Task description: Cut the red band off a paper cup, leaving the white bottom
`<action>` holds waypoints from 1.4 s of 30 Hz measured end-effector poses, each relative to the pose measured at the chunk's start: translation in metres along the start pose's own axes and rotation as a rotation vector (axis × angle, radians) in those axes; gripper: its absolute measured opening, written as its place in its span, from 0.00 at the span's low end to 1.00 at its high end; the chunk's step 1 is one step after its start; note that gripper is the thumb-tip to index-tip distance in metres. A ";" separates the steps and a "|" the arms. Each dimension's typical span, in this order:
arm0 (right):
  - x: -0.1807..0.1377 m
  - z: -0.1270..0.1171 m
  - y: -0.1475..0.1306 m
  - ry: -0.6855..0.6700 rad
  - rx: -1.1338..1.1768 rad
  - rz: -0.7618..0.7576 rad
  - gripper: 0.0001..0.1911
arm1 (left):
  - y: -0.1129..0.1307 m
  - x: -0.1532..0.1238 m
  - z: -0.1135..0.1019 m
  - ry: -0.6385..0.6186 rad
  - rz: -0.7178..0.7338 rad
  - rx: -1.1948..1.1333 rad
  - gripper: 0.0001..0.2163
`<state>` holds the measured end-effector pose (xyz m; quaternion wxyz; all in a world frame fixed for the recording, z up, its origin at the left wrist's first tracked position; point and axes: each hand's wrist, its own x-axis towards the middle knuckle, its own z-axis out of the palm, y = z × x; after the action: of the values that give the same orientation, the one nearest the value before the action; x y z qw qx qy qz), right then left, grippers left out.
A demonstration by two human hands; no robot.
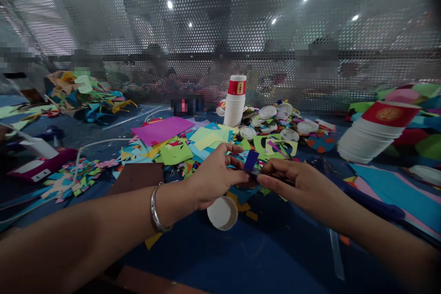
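Observation:
Above the middle of the table, my left hand (220,172) pinches a small dark blue piece of paper (251,161) between thumb and fingers. My right hand (292,179) is closed around what look like scissors, mostly hidden by its fingers; a bit of metal blade (255,171) shows at the blue paper's lower edge. Below my left hand, a white paper cup (222,213) lies with its round face toward me. Scraps of coloured paper (175,150) are heaped just beyond both hands.
A stack of paper cups (234,105) stands at the back, and another stack (374,133) leans at the right. White discs (268,112) lie piled between them. Coloured sheets (389,197) lie at right, a purple glue gun (44,165) at left. A perforated metal panel (206,32) closes the back.

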<state>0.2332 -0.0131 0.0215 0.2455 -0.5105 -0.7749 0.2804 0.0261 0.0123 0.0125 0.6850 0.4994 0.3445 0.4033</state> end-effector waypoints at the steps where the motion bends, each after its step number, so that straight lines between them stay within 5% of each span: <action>1: 0.000 0.000 0.000 0.001 -0.003 -0.003 0.18 | 0.000 0.000 0.000 -0.001 -0.008 -0.004 0.26; 23: 0.001 -0.001 0.001 0.074 -0.027 0.031 0.24 | 0.006 0.001 -0.005 0.057 -0.041 -0.028 0.25; 34: -0.001 0.003 -0.001 0.082 0.329 0.168 0.25 | 0.011 0.001 -0.002 0.092 -0.014 -0.063 0.08; 42: 0.000 0.006 -0.005 0.040 0.452 0.086 0.18 | 0.010 -0.003 -0.001 -0.015 -0.062 -0.146 0.08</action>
<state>0.2264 -0.0158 0.0208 0.3569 -0.4806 -0.6650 0.4466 0.0216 0.0121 0.0217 0.7342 0.4403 0.3245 0.4022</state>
